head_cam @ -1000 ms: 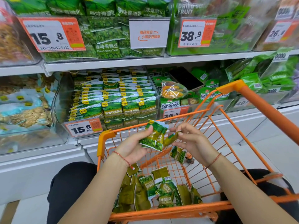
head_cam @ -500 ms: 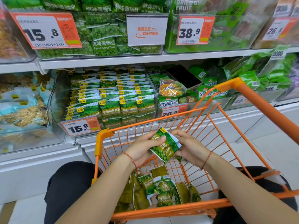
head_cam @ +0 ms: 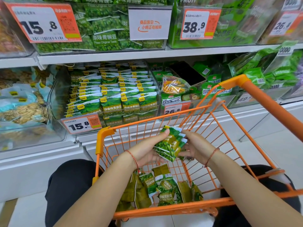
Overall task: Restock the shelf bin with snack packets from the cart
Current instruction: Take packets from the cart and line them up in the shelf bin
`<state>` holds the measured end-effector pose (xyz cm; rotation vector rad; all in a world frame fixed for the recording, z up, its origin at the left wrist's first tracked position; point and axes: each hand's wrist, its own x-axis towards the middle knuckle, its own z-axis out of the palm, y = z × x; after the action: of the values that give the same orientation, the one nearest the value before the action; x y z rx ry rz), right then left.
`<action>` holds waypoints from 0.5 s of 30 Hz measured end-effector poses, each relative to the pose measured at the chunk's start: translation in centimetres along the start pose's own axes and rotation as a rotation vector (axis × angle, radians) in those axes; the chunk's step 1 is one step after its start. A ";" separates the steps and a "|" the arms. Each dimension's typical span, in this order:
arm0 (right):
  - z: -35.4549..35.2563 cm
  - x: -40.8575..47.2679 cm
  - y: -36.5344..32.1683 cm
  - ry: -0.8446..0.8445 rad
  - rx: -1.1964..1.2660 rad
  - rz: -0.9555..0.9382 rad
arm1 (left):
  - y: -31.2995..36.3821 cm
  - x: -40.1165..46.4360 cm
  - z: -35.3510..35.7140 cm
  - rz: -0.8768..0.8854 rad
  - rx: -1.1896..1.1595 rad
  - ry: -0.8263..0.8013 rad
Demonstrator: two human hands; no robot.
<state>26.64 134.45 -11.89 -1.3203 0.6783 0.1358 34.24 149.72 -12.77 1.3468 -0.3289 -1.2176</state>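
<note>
Both forearms are reaching forward and slightly inward, wrists close together, each wearing a thin red string. The left hand (head_cam: 148, 152) is gripping a small stack of packets (head_cam: 170, 144), thumb lying on top. The right hand (head_cam: 196, 147) is facing it, fingers spread and touching the stack's right edge.

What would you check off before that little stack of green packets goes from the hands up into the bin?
1. Stack of packets squared up: ok, edges roughly aligned.
2. Left hand gripping the stack: ok, thumb on top.
3. Right hand supporting: ok, at the stack's right edge.
4. Shelf bin has room: cannot tell, rows look full.
5. More packets in the cart: ok, several at the bottom.
</note>
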 end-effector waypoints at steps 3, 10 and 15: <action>0.4 -0.6 -0.5 -0.012 -0.054 -0.027 | 0.7 -0.3 0.1 0.181 0.000 0.175; 2.2 -1.9 -1.9 -0.084 -0.154 -0.380 | 1.5 -1.1 0.4 0.525 0.220 0.553; 4.7 -1.9 -5.4 -0.099 -0.319 -0.448 | 4.8 -3.9 0.1 0.590 0.361 0.563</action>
<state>29.38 137.81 -5.90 -1.7292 0.2695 -0.0574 34.81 151.72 -6.95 1.6775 -0.5066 -0.2725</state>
